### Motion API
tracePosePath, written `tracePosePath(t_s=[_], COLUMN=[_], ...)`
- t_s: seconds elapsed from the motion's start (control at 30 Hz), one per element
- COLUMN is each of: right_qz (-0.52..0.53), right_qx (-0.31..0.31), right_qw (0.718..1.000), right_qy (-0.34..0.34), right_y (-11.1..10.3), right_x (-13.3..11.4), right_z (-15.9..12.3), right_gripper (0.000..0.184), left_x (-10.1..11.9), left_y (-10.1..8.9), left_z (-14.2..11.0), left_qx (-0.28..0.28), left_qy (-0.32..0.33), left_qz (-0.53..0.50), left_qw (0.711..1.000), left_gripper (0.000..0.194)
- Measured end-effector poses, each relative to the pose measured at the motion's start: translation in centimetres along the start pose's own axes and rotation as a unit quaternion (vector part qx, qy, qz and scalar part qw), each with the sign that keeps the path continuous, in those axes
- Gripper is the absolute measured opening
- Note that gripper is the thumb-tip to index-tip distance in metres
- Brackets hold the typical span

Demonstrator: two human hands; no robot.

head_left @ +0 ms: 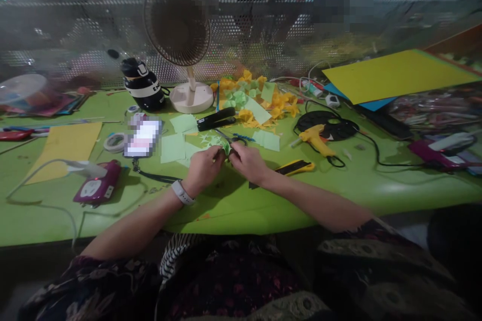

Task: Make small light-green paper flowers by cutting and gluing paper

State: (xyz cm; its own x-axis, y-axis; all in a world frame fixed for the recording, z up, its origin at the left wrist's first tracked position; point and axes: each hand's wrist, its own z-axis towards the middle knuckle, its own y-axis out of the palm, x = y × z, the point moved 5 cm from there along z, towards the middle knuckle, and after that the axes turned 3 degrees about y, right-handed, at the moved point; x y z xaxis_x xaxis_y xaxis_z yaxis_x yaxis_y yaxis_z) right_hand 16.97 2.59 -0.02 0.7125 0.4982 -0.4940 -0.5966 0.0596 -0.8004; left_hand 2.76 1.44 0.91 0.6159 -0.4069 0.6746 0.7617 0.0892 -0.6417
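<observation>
My left hand point(205, 168) and my right hand point(248, 160) meet at the middle of the table, their fingertips pinched around a small light green paper piece point(226, 147). Fingers cover most of it. Just beyond lie scissors point(238, 139), partly hidden, with green paper scraps point(209, 140) around them. A black stapler point(216, 119) rests behind the scissors. Light green paper sheets point(172, 148) are left of my hands, and more green squares point(267, 139) lie to the right. A yellow utility knife point(297, 166) sits beside my right wrist.
A pile of orange and green paper flowers point(256, 95) lies behind the stapler. Right of it are a yellow glue gun point(318, 141) and yellow sheets point(402, 75). On the left stand a fan point(192, 98), a bottle point(145, 88), a phone point(143, 138) and a purple power strip point(98, 183).
</observation>
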Motion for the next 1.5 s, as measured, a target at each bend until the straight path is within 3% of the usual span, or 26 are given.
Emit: tracePosePath(t_s=[0.27,0.47,0.67,0.83,1.03,1.17,1.5], right_qz=[-0.011,0.012,0.138,0.131,0.09,0.084,0.048], right_qx=[0.027,-0.016,-0.118,-0.155,-0.135,-0.138,-0.117], right_qw=[1.0,1.0,0.98,0.967,0.971,0.975,0.979], right_qy=[-0.011,-0.024,-0.084,-0.157,-0.176,-0.155,-0.162], right_y=[-0.4,0.1,-0.7,-1.1,-0.5,-0.4,0.4], right_x=[0.0,-0.7,-2.6,-3.6,-3.9,-3.7,-2.9], right_z=[0.1,-0.4,-2.1,-3.0,-3.0,-2.8,-2.2], right_gripper=[0.018,0.033,0.071,0.092,0.114,0.115,0.125], left_x=[0.5,-0.1,0.9,2.0,2.9,2.6,1.5], left_y=[1.0,2.0,2.8,2.8,2.1,2.4,3.3], left_z=[-0.8,-1.6,-2.5,-3.3,-3.6,-3.5,-3.9], left_qx=[-0.01,-0.063,-0.075,-0.066,-0.088,-0.063,-0.082], left_qy=[-0.003,-0.008,0.151,0.239,0.243,0.249,0.228], left_qz=[-0.087,-0.083,-0.137,-0.09,-0.096,-0.091,-0.075], left_qw=[0.996,0.994,0.976,0.965,0.961,0.962,0.967], left_gripper=[0.017,0.044,0.082,0.108,0.107,0.104,0.11])
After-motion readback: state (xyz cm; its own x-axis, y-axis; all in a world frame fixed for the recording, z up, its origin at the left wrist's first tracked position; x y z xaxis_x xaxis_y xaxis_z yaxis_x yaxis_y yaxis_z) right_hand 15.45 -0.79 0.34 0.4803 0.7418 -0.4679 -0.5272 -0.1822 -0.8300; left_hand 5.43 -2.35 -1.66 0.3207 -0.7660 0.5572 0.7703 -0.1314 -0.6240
